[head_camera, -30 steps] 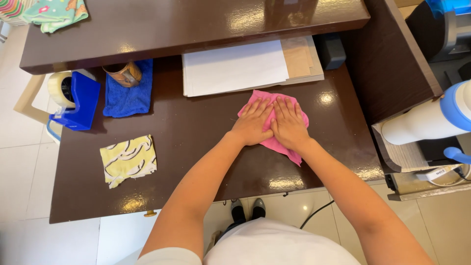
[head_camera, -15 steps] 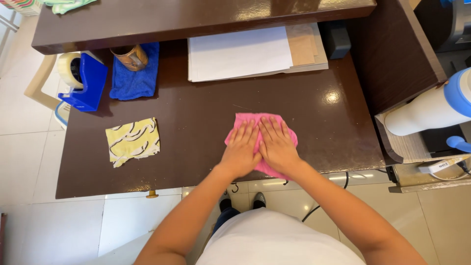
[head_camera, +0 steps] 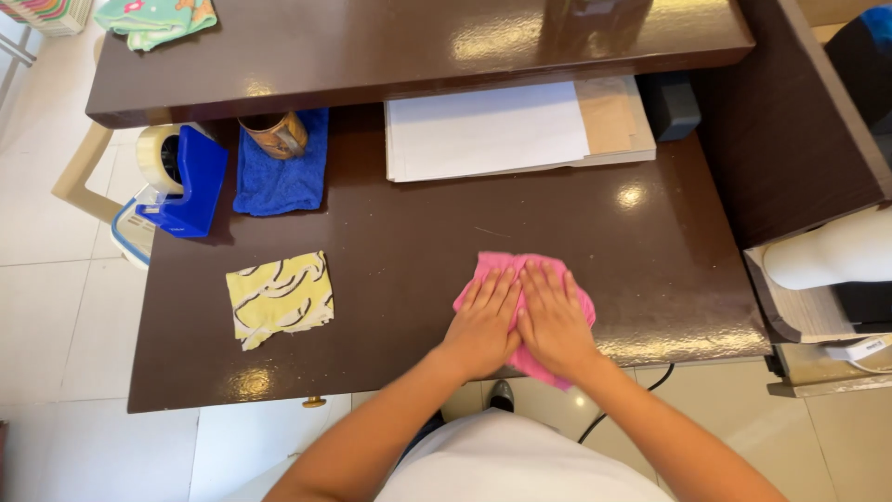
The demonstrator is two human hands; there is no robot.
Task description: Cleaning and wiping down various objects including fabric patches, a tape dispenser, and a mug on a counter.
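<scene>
A pink cloth (head_camera: 491, 269) lies flat on the dark brown desk (head_camera: 418, 251), close to its front edge. Both hands press down on it side by side, fingers stretched out and pointing away from me. My left hand (head_camera: 483, 321) covers the cloth's left half and my right hand (head_camera: 555, 316) covers its right half. Most of the cloth is hidden under the palms; only its edges and a corner at the desk's rim show.
A yellow patterned cloth (head_camera: 280, 297) lies to the left. At the back are a blue cloth (head_camera: 279, 177) with a brown mug (head_camera: 276, 135), a blue tape dispenser (head_camera: 181, 177), a paper stack (head_camera: 502, 130) and a raised shelf (head_camera: 418, 42) with a green cloth (head_camera: 158, 19).
Both hands have slid the pink cloth towards me, from the middle of the desk to its front edge.
</scene>
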